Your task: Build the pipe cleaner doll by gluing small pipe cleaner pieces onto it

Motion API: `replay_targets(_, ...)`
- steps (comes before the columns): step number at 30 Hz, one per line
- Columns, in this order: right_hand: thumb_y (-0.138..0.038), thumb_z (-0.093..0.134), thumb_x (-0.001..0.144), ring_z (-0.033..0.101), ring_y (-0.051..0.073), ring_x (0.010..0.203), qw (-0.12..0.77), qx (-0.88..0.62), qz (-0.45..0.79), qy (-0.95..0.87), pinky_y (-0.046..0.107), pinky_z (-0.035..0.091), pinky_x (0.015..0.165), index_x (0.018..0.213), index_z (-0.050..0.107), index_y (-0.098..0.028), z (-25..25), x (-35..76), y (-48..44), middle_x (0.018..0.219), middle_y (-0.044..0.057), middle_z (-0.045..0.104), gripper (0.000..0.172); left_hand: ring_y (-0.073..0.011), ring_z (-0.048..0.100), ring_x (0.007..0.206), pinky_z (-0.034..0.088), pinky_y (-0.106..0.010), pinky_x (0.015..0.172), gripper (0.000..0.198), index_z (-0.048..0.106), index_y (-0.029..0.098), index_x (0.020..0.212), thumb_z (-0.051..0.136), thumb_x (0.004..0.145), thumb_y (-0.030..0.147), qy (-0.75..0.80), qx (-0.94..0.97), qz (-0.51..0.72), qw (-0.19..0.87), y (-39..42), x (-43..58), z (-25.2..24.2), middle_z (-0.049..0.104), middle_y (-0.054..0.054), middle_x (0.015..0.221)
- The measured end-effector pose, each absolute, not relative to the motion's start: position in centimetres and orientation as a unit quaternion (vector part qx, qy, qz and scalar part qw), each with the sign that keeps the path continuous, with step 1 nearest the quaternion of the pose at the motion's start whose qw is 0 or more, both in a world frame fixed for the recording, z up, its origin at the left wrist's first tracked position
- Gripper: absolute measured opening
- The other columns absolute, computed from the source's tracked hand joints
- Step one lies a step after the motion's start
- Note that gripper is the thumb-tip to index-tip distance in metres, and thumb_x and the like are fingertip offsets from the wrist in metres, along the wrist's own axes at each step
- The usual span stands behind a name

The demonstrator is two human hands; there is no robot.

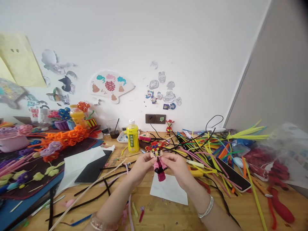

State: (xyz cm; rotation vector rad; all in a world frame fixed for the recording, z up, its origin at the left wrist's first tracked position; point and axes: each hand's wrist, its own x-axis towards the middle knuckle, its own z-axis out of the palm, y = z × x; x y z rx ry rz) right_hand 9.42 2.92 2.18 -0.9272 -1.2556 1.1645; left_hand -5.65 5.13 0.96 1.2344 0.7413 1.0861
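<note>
Between my two hands a small pipe-cleaner doll (159,162) is held upright over the table. It has a red and blue hat, a pale yellow and black face, pink arms and a magenta lower body. My left hand (145,163) pinches it at the head's left side, and my right hand (173,165) grips its other side near the arm. Below lies a white sheet of paper (169,189). A similar doll (169,127) with a red hat stands against the wall.
A yellow drink bottle (132,136) stands behind my left hand. To the right spreads a heap of coloured pipe cleaners (207,147) with a dark phone (233,175). At left are a black tablet (93,166), papers and orange pipe-cleaner flowers (69,139). Black strips (91,200) cross the wooden table.
</note>
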Motion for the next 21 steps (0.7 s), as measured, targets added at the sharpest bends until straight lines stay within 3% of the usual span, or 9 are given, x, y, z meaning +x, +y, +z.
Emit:
replay_targets(10,-0.031,0.068,0.061,0.055,0.014,0.057,0.560,-0.424,0.488,-0.519,0.027,0.044,0.058,0.062,0.066,-0.014,2.4,9.2,2.5,0.058,0.002,0.062,0.017,-0.0115,0.052,0.059,0.042,-0.023,0.059,0.034,0.055,0.014,0.069,0.074,0.058,0.040,0.318,0.559,0.470,0.605,5.2,-5.8,1.2,0.059,0.000,0.065)
replay_targets(16,-0.021,0.064,0.060,0.056,0.014,0.060,0.574,-0.436,0.474,-0.506,0.025,0.044,0.055,0.069,0.062,-0.015,1.4,9.3,3.6,0.065,0.001,0.063,0.011,-0.0114,0.054,0.060,0.042,-0.023,0.061,0.030,0.055,0.014,0.070,0.072,0.062,0.038,0.329,0.573,0.455,0.597,5.5,-5.9,0.8,0.061,0.001,0.066)
replay_targets(21,-0.018,0.061,0.059,0.055,0.013,0.057,0.599,-0.440,0.487,-0.459,0.023,0.041,0.051,0.087,0.059,-0.016,1.7,9.7,3.9,0.065,-0.001,0.062,0.028,-0.0093,0.049,0.051,0.039,-0.021,0.054,0.031,0.054,0.014,0.066,0.070,0.064,0.040,0.330,0.581,0.431,0.606,5.6,-5.9,0.6,0.057,0.002,0.057)
